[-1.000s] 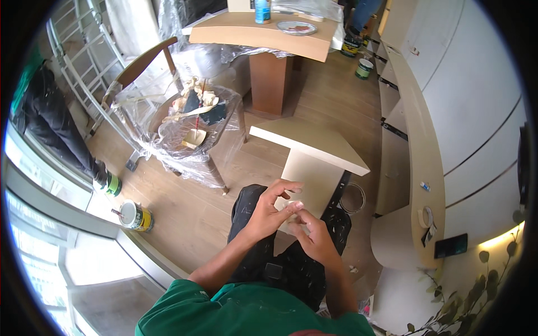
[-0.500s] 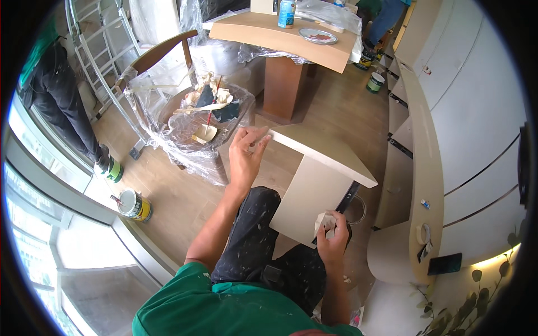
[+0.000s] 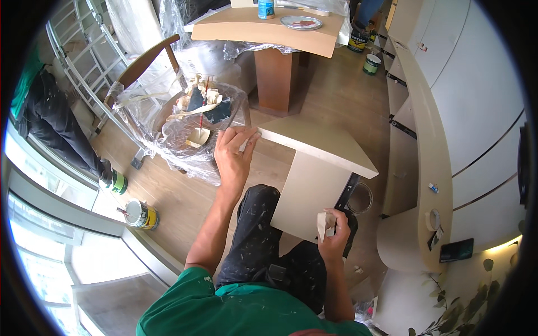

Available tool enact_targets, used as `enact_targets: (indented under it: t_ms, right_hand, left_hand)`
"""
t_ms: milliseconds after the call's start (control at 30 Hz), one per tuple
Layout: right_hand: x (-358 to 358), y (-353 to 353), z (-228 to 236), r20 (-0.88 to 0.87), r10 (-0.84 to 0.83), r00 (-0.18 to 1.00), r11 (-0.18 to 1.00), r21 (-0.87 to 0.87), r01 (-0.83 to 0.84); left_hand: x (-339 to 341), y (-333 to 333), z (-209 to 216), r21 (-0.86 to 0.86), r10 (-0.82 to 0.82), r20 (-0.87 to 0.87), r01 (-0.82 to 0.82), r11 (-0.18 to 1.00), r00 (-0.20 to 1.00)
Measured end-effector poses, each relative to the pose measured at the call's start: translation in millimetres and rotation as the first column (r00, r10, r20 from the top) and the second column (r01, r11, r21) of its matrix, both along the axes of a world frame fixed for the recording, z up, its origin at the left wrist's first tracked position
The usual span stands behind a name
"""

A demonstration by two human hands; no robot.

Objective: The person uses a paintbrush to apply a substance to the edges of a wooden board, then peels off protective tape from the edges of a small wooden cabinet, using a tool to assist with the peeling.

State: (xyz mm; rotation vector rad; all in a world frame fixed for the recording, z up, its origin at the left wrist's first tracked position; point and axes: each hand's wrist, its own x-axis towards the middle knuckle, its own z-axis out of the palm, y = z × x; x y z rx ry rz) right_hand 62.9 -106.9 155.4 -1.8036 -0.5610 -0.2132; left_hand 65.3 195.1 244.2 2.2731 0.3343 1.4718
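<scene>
Panel (image 3: 316,139), left hand (image 3: 232,157) at corner, right hand (image 3: 334,239) holding paper (image 3: 321,225)

The panel (image 3: 305,196) stands directly before the person. The left hand (image 3: 234,154) is at its far left corner; the right hand (image 3: 334,238) is beside its near right edge. The chair (image 3: 148,61) stands forward-left, with scraps (image 3: 210,96) on its seat. The ladder (image 3: 98,19) stands left of the chair. Behind the panel, the table (image 3: 263,33) carries a can (image 3: 266,8), left, and a lid (image 3: 301,22), right. A bucket (image 3: 141,215) stands on the floor (image 3: 188,215), left. The cabinet (image 3: 437,168) extends along the right.
</scene>
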Motion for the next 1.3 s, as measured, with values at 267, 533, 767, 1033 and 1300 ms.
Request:
enact_targets:
  t_ms: [267, 533, 767, 1033, 1300]
  right_hand:
    - [4, -4, -3, 0.029, 0.018, 0.999, 0.999, -0.031, -0.017]
    - [1, 3, 0, -0.017, -0.010, 1.000, 0.998, 0.060, 0.011]
    - [-1, 6, 0, -0.034, 0.001, 0.999, 0.999, 0.052, 0.001]
    - [0, 4, -8, -0.037, -0.017, 0.999, 1.000, 0.004, 0.017]
    - [0, -2, -11, -0.135, 0.011, 0.991, 0.995, 0.103, 0.003]
  left_hand:
    - [-2, 0, 8, -0.028, -0.010, -0.074, 0.008, 1.000, 0.997]
    - [0, 6, 9, -0.026, -0.035, -0.103, 0.032, 0.999, 0.994]
    - [3, 8, 3, -0.119, -0.065, -0.056, 0.058, 0.991, 0.996]
    - [5, 4, -13, -0.200, -0.046, 0.070, 0.059, 0.978, 0.996]
    - [3, -5, -5, -0.141, -0.044, 0.077, 0.054, 0.989, 0.996]
